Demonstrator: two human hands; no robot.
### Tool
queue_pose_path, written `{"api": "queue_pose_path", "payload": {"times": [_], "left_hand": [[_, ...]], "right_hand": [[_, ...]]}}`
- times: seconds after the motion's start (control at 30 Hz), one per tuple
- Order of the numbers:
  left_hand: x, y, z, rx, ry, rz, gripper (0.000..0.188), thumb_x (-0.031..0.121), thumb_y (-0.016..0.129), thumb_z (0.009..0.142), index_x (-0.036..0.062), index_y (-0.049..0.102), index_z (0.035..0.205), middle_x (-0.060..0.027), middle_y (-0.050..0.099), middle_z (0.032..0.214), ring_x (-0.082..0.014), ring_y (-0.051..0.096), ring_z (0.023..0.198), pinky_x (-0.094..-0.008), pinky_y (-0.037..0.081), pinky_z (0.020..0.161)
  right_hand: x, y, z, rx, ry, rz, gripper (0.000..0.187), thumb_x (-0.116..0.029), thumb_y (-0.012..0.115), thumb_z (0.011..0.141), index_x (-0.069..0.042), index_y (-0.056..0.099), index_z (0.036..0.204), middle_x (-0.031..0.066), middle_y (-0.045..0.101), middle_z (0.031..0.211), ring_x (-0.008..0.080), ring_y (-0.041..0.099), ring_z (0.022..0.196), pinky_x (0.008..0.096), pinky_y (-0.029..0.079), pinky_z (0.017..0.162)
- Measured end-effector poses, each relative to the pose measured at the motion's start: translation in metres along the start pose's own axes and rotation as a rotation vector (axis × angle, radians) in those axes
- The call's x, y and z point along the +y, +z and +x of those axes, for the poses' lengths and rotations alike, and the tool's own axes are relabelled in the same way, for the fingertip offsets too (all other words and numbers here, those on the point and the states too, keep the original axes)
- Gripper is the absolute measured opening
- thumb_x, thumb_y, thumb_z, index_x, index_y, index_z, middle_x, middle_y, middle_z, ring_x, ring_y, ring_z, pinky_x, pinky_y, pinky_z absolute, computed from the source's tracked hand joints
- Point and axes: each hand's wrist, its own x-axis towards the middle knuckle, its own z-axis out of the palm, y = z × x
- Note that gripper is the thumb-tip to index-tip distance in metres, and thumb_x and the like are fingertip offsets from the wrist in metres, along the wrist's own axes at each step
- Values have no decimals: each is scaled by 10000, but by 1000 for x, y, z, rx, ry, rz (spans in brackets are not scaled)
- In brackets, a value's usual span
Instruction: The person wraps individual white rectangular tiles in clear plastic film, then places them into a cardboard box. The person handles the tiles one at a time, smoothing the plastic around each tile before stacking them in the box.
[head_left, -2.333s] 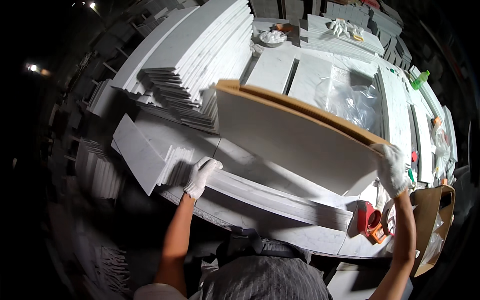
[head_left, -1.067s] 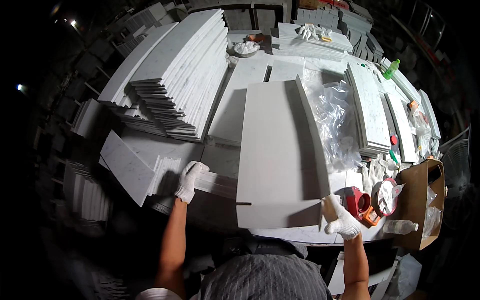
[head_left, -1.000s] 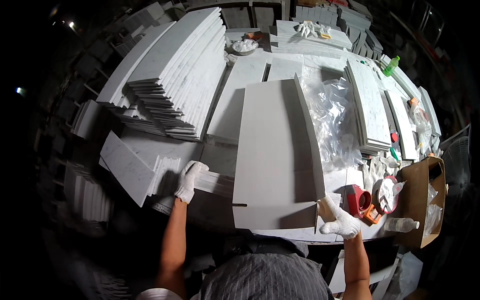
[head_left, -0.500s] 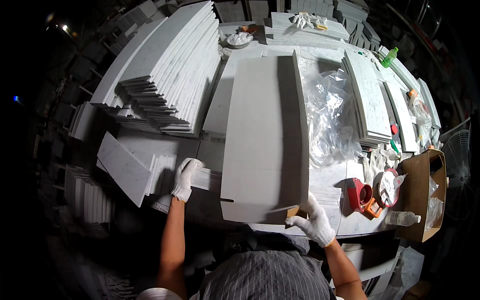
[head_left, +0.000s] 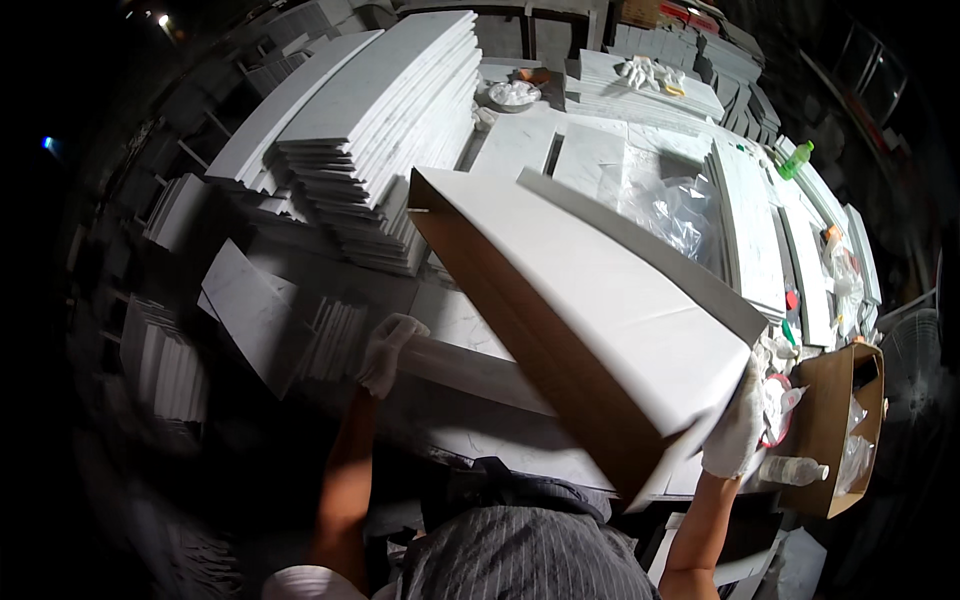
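Note:
A long cardboard box [head_left: 610,290], white outside and brown along its shaded side, is raised and tilted over the table. My right hand [head_left: 735,430], in a white knitted glove, grips its near right corner; some fingers are hidden behind the cardboard. My left hand [head_left: 392,355], gloved too, is closed at the left end of narrow pale stone strips [head_left: 475,375] lying along the near side of the table. Its fingertips are partly hidden. Left of that hand, a pale slab [head_left: 250,315] leans beside several short stone pieces [head_left: 333,338].
A tall pile of marble slabs [head_left: 370,150] stands at the far left. Clear plastic wrap [head_left: 680,220] lies beyond the box, near more slabs [head_left: 750,240]. On the right are a brown carton [head_left: 830,450], a clear bottle [head_left: 793,470] and a green bottle [head_left: 797,160].
The box has been lifted and swung round, its far end coming left and nearer. My right hand has moved right and slightly up with it. My left hand stays by the strips.

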Motion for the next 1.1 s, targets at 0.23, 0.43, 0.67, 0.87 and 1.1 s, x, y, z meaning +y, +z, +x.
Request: {"api": "queue_pose_path", "payload": {"times": [0.23, 0.43, 0.67, 0.87, 1.1], "left_hand": [[-11, -3, 6, 9, -15, -44, 166, 189, 566, 973, 64, 624, 880, -40, 634, 907, -136, 591, 887, -297, 471, 855], [-4, -2, 2, -6, 9, -8, 203, 225, 593, 976, 47, 647, 894, -31, 652, 895, -114, 598, 884, -275, 476, 843], [-16, -9, 4, -33, 28, -84, 234, 267, 578, 987, 41, 633, 1016, -68, 655, 1000, -144, 612, 937, -296, 488, 869], [-19, -13, -5, 2, 154, -125, 429, 403, 511, 1028, 24, 567, 1220, -120, 625, 1132, -220, 588, 1076, -345, 464, 969], [-51, -55, -28, -20, -225, 471, 583, 492, 419, 1038, 38, 455, 1402, -133, 483, 1399, -255, 477, 1287, -372, 357, 1104]], "right_hand": [[24, -33, 14, -408, 46, 374, 574, -432, 413, 1052, -29, 410, 1460, 107, 609, 1284, 238, 614, 1135, 391, 499, 988], [34, -45, 14, -272, 61, 80, 510, -266, 495, 1009, 45, 450, 1411, 117, 571, 1318, 219, 569, 1174, 360, 445, 1011], [39, -51, 10, 41, -114, -29, 543, -213, 499, 999, 73, 409, 1452, 151, 483, 1456, 236, 503, 1296, 375, 380, 1102], [13, -66, 21, 260, -302, -110, 569, -241, 512, 990, 67, 405, 1457, 149, 477, 1462, 237, 495, 1304, 374, 375, 1106], [18, -76, 12, 319, -300, -238, 600, -273, 527, 979, 59, 399, 1463, 146, 471, 1468, 238, 487, 1313, 374, 368, 1111]]}}
